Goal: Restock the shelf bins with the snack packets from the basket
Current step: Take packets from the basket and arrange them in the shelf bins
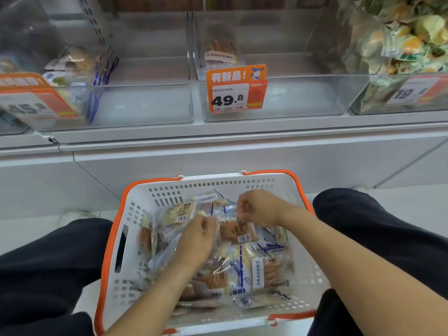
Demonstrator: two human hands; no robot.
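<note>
View from a head cam, looking down at a person crouched in front of a store shelf, knees in dark trousers at either side. Between the knees sits a white basket (286, 187) w/ orange handles, full of clear snack packets (242, 267) piled loosely. Both hands are inside it. The right hand (260, 208) is curled, fingertips pinching the top edge of a brown cracker packet (236, 230) near the basket's middle. The left hand (197, 238) reaches in beside it, fingers bent over the pile just left of that packet; can't tell whether it grips anything. Above, the shelf holds a row of clear plastic bins. The centre bin (278, 103) has one packet at the back & an orange price tag (236, 89) reading 49.8 on its front. The left bin (145, 103) holds a few packets at its left end (tag blurred, approx 45.8). The right bin (400, 93) is heaped w/ yellow-green wrapped snacks.
</note>
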